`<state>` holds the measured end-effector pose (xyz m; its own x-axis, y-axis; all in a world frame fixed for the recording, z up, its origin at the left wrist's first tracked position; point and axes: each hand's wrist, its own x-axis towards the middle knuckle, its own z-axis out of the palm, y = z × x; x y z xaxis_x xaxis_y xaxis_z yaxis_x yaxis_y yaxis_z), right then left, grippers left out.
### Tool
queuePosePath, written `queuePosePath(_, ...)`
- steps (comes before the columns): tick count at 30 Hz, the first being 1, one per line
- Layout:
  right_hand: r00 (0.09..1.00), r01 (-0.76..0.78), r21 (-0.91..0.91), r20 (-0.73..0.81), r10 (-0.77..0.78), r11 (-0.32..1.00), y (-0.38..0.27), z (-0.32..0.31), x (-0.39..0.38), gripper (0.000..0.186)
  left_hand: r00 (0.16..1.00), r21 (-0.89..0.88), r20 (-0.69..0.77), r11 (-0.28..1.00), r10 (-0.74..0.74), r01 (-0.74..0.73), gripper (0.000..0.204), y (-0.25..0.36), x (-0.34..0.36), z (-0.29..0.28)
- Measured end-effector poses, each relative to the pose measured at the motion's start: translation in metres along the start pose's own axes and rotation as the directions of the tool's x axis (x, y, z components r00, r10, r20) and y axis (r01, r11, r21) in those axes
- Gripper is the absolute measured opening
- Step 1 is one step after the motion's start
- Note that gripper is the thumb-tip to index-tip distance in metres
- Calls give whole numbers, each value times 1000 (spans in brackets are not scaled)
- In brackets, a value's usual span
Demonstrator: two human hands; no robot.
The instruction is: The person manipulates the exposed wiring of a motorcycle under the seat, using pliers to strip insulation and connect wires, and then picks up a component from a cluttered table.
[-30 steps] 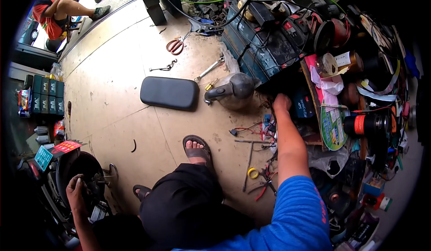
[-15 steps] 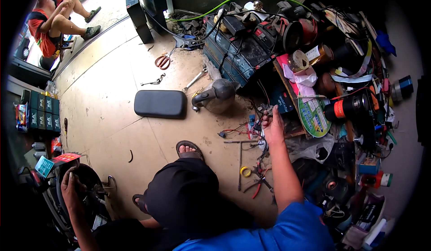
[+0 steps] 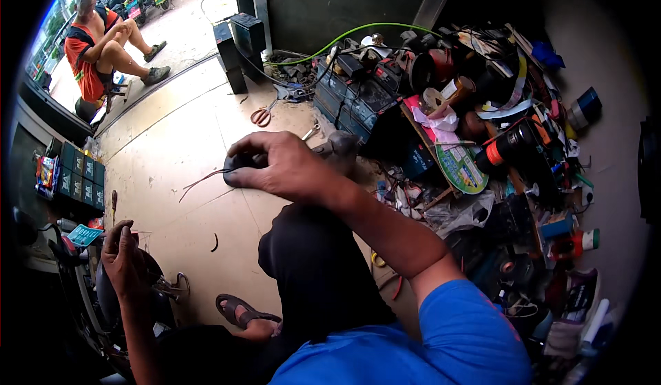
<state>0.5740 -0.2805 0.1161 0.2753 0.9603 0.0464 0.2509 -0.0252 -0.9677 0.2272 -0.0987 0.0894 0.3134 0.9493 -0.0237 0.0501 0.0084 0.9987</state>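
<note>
My right hand (image 3: 286,168) is raised over the floor in front of my knee. Its thumb and fingers are pinched on thin wires (image 3: 203,180), whose loose ends stick out to the left. Part of a black cushion-like pad (image 3: 237,159) shows between and behind those fingers; the hand covers the rest. My left hand (image 3: 124,261) is at the lower left beside a dark wheeled machine (image 3: 155,282). Its fingers point upward, somewhat apart, and I see nothing held in them. A grey kettle-like jug (image 3: 339,147) stands just beyond my right wrist, partly hidden.
Scissors (image 3: 261,116) and a wrench (image 3: 311,132) lie on the floor ahead. Batteries (image 3: 354,99), cables and cans are heaped along the right. Stacked dark boxes (image 3: 81,175) stand at left. A seated person (image 3: 93,51) is outside the doorway. Yellow tape (image 3: 376,259) lies near my right elbow.
My right hand has swung from the clutter at right to the middle, now with wires in its fingers. The view has shifted, and my right foot has gone from sight behind my knee.
</note>
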Motion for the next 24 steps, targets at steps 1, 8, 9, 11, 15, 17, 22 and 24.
queuePosePath(1,980,200,-375,81,-183,905,-14,25,11,37,1000,-14,-3,1000,20,-20,25,-4,-5,0)
queuePosePath(8,850,523,-427,200,-488,738,-34,130,11,32,904,283,427,951,-6,-128,35,0,-29,-19)
queuePosePath(9,854,517,-376,174,-490,769,-30,137,15,34,901,296,431,935,53,-196,30,-5,-32,-18)
queuePosePath(11,849,526,-263,104,-518,809,-27,151,24,39,894,295,446,934,50,-200,12,-5,-41,-10)
queuePosePath(15,831,554,-238,212,-514,798,-26,171,34,36,927,202,374,973,25,-108,9,-12,-43,-20)
queuePosePath(17,829,555,-220,222,-513,802,-26,172,34,36,932,204,362,974,17,-97,11,-8,-47,-19)
queuePosePath(22,828,543,-145,257,-498,827,-22,148,34,37,933,260,358,964,-40,-58,18,-5,-48,-14)
queuePosePath(24,840,528,-114,213,-498,842,-18,128,33,40,935,287,352,955,-40,-67,17,-6,-48,-2)
